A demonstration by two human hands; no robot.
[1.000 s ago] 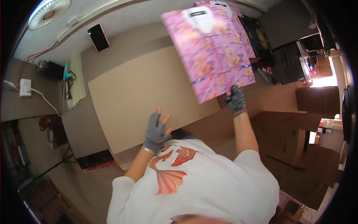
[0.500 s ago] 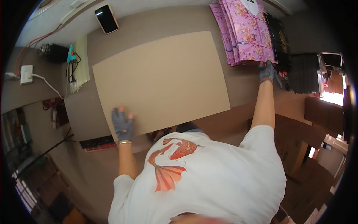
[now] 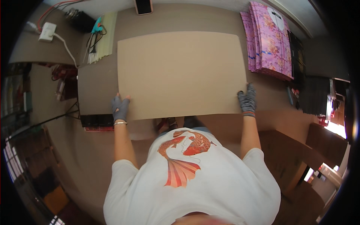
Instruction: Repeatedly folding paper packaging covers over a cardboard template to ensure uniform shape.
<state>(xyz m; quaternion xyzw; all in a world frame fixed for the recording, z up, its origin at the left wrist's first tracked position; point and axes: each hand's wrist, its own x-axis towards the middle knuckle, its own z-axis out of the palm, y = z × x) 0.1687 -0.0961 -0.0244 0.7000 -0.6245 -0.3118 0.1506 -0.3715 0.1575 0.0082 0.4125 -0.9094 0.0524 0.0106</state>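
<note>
A large tan cardboard sheet [image 3: 180, 75] lies flat on the grey-brown table, its near edge overhanging toward me. At its near left corner rests my left hand [image 3: 120, 107], in a grey fingerless glove. Its fingers are stretched out and apart, with the thumb side over the board. My right hand [image 3: 247, 99], gloved in the same grey, touches the sheet's right edge. Its fingers point away from me along that edge, and the thumb reaches onto the board. Neither hand is wrapped round anything. The underside of the sheet is hidden.
A stack of pink floral packages [image 3: 270, 45] lies at the far right, beside black packages [image 3: 297, 56]. A phone [image 3: 144, 6] is at the back. Pale strips [image 3: 109, 35], a teal-handled glue gun [image 3: 98, 25] and a white power plug [image 3: 47, 32] are at the far left.
My right hand has come back from the floral stack to the sheet's right edge. The left hand stays by the near left corner. The sheet now appears squarer to me as the view has turned.
</note>
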